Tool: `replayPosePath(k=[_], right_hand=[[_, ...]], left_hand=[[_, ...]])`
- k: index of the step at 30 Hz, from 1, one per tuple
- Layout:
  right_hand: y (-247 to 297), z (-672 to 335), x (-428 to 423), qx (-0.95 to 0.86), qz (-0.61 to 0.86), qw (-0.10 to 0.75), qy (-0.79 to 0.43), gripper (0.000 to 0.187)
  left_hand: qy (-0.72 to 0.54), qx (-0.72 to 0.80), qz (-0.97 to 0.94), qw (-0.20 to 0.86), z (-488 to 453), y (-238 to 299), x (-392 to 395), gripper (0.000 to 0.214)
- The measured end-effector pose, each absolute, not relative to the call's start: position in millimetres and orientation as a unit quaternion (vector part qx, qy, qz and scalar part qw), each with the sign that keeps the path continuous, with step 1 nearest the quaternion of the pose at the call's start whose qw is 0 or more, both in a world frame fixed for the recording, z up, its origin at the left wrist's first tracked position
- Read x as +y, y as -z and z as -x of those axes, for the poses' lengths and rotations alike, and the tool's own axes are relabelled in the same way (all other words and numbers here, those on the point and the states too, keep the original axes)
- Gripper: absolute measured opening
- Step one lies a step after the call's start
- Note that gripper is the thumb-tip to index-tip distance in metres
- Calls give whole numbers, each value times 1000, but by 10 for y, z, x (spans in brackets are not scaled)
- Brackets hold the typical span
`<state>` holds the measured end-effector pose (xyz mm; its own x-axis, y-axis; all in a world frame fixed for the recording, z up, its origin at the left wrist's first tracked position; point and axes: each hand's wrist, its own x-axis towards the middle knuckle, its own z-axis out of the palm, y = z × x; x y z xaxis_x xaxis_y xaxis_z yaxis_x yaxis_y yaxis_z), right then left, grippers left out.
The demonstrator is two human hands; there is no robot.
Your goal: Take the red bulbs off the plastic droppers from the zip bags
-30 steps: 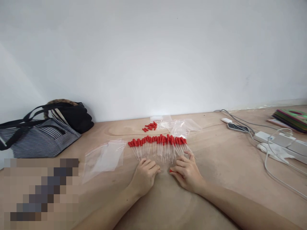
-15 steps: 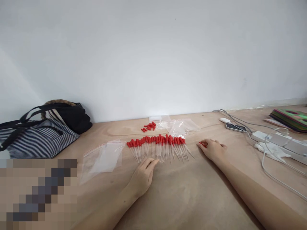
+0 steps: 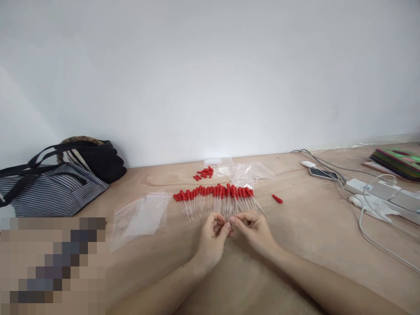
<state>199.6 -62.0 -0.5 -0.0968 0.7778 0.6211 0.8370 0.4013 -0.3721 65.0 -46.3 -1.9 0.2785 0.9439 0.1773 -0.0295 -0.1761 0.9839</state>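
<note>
My left hand (image 3: pixel 213 240) and my right hand (image 3: pixel 257 232) meet fingertip to fingertip just in front of the row of droppers. Both are closed in a pinch; whatever lies between the fingers is hidden or too small to make out. The droppers (image 3: pixel 218 191) lie side by side in a fan, red bulbs toward the wall and clear pointed tubes toward me. My hands cover some of the tips in the middle. To the right of the row, a single red rubber bulb (image 3: pixel 277 199) rests alone on the wooden table (image 3: pixel 295 271).
Behind the row are a pile of loose red bulbs (image 3: pixel 206 173) and a clear plastic bag (image 3: pixel 251 173). Flat clear bags (image 3: pixel 144 216) lie left. A striped bag (image 3: pixel 55 188) stands far left. At right are a phone (image 3: pixel 323 174), cables and a power strip (image 3: pixel 387 192).
My right hand has let go of the red bulb at the right and come left to the middle. My left hand has shifted slightly right, and the fingertips now meet.
</note>
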Motion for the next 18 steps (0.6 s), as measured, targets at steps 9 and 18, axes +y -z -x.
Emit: replayPosePath(k=[9, 18], right_hand=[[-248, -2564, -307, -531, 630, 489, -287, 38], [-169, -3211, 25, -509, 827, 217, -94, 35]], left_hand=[[-412, 383, -809, 171, -292, 13, -286, 3], [-366, 493, -786, -65, 221, 42, 106, 9]])
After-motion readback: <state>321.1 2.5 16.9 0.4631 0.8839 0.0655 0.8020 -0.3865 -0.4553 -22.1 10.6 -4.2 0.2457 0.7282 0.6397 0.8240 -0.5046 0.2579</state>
